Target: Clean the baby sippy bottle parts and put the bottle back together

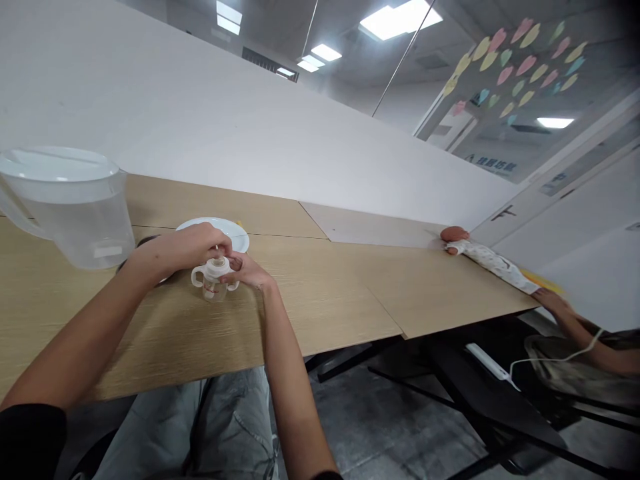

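Clear plastic baby bottle (pixel 213 280) seems light and slippery, easiest held by its handles (pixel 197 275); left hand (pixel 180 247) and right hand (pixel 249 271) grip its collar (pixel 216 269).

a plastic pitcher (pixel 70 217), white plate (pixel 235 237) and baby doll (pixel 483 263) sit on the wooden tabletop (pixel 325 293).
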A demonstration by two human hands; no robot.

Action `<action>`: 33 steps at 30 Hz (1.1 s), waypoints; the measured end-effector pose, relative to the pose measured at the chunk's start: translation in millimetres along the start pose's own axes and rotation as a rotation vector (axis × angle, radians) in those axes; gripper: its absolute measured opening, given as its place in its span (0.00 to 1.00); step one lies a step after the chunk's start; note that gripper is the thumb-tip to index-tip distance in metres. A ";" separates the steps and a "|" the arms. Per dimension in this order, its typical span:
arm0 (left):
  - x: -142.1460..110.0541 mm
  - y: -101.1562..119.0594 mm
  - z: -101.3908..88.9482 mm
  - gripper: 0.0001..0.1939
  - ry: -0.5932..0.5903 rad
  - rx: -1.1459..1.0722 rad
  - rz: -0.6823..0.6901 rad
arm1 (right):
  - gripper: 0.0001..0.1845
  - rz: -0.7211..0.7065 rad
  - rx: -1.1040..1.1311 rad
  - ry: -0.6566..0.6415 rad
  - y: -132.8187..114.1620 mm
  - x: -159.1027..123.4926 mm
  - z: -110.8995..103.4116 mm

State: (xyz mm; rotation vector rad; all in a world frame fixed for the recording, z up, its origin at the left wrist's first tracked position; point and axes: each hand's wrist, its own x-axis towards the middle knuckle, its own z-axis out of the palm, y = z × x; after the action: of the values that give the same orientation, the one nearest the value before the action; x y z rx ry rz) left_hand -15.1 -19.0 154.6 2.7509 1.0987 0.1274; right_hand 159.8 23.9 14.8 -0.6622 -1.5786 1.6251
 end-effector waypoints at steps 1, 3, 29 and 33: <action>1.1 -2.6 1.0 0.16 0.012 0.001 0.009 | 0.39 -0.006 0.004 -0.005 0.2 0.0 -0.2; 3.9 -9.9 4.0 0.16 0.057 0.004 0.002 | 0.40 -0.017 0.006 -0.019 1.8 0.6 -1.4; -12.9 -17.6 -18.6 0.22 0.680 0.009 -0.136 | 0.29 -0.036 -0.066 -0.030 1.8 -4.8 -3.3; -13.0 -18.3 -19.1 0.20 0.748 0.028 -0.143 | 0.28 -0.039 -0.058 -0.027 3.3 -3.9 -3.4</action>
State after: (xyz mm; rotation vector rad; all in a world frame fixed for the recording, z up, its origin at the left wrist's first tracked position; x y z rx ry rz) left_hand -39.6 -12.5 169.6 2.6761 1.4404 1.1973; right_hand 164.2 23.0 10.7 -0.6386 -1.6537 1.5703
